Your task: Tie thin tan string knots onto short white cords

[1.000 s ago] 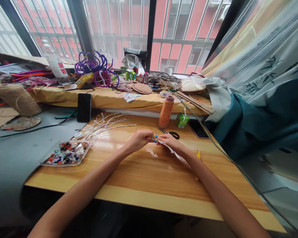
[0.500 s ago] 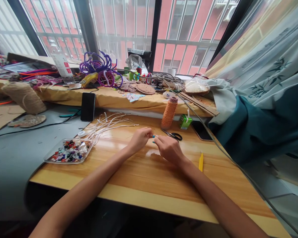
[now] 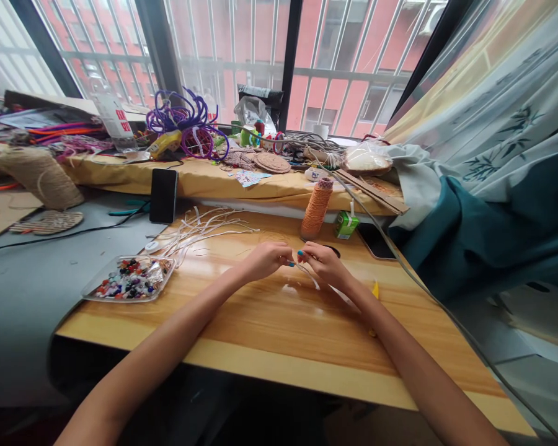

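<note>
My left hand (image 3: 266, 261) is closed in a pinch over the middle of the wooden table, holding a thin white cord (image 3: 312, 279) whose loose end trails to the right. Close beside it, my right hand (image 3: 324, 262) also pinches, its fingertips almost meeting the left ones. Whatever sits between the right fingertips is too small to make out. A cone of orange thread (image 3: 317, 210) stands behind the right hand. That hand hides most of the scissors, leaving part of a black handle (image 3: 336, 251) visible. Under the right forearm, a yellow tool (image 3: 375, 289) is partly covered.
White cords (image 3: 209, 226) spread over the table's back left, by a clear tray of beads (image 3: 134, 282). An upright phone (image 3: 163, 196), a green drink carton (image 3: 346, 224) and a flat phone (image 3: 376, 241) line the back. Craft supplies crowd the sill; a cable (image 3: 418, 285) crosses the right.
My hands have drawn slightly apart, the right one moving to the right and covering more of the scissors. The white cord's trailing end now shows below the fingers.
</note>
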`<state>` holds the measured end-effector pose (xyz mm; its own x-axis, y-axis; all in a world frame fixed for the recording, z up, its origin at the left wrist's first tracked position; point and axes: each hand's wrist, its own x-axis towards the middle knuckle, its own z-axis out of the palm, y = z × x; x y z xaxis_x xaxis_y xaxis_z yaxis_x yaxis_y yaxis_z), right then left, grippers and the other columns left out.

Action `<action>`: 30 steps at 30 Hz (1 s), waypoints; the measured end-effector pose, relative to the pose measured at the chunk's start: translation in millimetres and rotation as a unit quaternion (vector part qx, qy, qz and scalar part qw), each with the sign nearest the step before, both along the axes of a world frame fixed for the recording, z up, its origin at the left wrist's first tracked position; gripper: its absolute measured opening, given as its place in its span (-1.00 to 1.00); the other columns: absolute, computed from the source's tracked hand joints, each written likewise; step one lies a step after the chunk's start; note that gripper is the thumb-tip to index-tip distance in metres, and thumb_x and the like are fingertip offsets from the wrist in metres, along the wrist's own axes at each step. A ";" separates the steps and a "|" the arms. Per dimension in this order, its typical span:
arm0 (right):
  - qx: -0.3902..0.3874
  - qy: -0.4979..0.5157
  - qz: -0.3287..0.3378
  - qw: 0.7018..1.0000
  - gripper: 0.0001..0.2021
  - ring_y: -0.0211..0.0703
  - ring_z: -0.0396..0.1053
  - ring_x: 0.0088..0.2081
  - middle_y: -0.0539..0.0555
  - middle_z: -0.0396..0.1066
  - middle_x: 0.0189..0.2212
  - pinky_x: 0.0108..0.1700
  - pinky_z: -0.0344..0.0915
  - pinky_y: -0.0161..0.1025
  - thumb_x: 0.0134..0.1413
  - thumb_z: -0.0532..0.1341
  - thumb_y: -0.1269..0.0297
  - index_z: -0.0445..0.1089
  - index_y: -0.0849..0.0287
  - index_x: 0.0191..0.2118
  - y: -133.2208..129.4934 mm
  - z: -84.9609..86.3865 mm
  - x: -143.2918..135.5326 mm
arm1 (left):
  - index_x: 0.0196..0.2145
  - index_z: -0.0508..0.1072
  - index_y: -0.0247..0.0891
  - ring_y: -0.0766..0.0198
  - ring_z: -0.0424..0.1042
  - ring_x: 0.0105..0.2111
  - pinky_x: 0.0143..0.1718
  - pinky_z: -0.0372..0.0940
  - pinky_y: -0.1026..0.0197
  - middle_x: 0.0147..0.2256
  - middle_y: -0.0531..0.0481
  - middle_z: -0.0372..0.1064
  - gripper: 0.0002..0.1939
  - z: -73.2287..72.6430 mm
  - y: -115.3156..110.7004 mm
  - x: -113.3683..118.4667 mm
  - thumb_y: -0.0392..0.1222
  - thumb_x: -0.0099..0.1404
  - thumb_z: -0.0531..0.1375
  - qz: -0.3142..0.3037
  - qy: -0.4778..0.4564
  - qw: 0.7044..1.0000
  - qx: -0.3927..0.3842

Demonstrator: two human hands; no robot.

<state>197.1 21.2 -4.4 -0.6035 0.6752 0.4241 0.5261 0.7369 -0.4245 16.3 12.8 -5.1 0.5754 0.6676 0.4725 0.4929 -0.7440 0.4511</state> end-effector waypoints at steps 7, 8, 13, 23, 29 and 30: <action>0.014 0.043 0.031 0.999 -0.84 -0.31 0.16 -0.45 0.01 0.20 -0.51 -0.39 0.08 -0.37 0.05 -0.01 0.44 0.24 0.21 -0.48 -5.7 5.2 -2.6 | -0.48 0.41 -0.31 0.41 0.28 -0.51 -0.47 0.12 0.40 -0.52 0.03 0.36 -0.89 -1.3 1.0 0.2 -0.38 0.08 0.09 0.031 -0.048 0.998 -0.014; 0.011 0.051 0.034 0.998 -0.84 -0.32 0.16 -0.45 0.01 0.20 -0.51 -0.38 0.09 -0.37 0.04 -0.01 0.45 0.24 0.21 -0.48 -6.1 5.9 -2.4 | -0.48 0.42 -0.32 0.41 0.30 -0.50 -0.46 0.13 0.40 -0.51 0.03 0.38 -0.89 -0.6 0.9 0.4 -0.39 0.08 0.10 0.038 -0.065 0.997 -0.021; -0.010 0.086 0.037 0.996 -0.83 -0.31 0.18 -0.45 0.03 0.20 -0.52 -0.37 0.11 -0.37 0.03 -0.02 0.47 0.24 0.22 -0.50 -7.3 8.5 -2.8 | -0.50 0.43 -0.34 0.38 0.33 -0.50 -0.45 0.17 0.38 -0.51 -0.02 0.41 -0.91 0.0 1.4 1.0 -0.38 0.05 0.13 0.067 -0.104 0.992 -0.040; -0.111 0.138 -0.051 0.983 -0.77 -0.30 0.16 -0.50 -0.01 0.20 -0.61 -0.42 0.06 -0.35 0.02 0.00 0.29 0.22 0.22 -0.58 0.5 2.9 -2.5 | -0.52 0.45 -0.32 0.40 0.29 -0.54 -0.50 0.13 0.39 -0.56 0.03 0.38 -0.94 3.7 -5.9 7.3 -0.32 0.01 0.17 0.018 -0.129 0.985 -0.109; -0.351 0.221 -0.042 0.909 -0.71 -0.39 -0.05 -0.66 -0.08 0.06 -0.69 -0.62 -0.15 -0.37 -0.05 0.03 0.12 0.21 0.22 -0.60 2.2 -7.3 -5.6 | -0.52 0.44 -0.34 0.39 0.27 -0.52 -0.47 0.15 0.37 -0.56 0.04 0.36 -0.90 5.1 -4.0 6.9 -0.24 -0.02 0.19 0.026 -0.273 0.937 -0.215; -0.374 0.237 -0.033 0.896 -0.73 -0.40 -0.07 -0.66 -0.09 0.04 -0.69 -0.62 -0.17 -0.38 -0.06 0.03 0.13 0.19 0.22 -0.60 1.7 -7.9 -6.8 | -0.52 0.44 -0.34 0.40 0.27 -0.52 -0.46 0.15 0.36 -0.56 0.04 0.36 -0.89 5.5 -3.7 6.9 -0.23 -0.03 0.20 0.027 -0.296 0.928 -0.226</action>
<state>190.3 22.9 -12.3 -0.4242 0.9049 0.0358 0.1880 0.1267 -0.9740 23.2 9.1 0.4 0.2632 0.8949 0.3604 0.0904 -0.3948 0.9143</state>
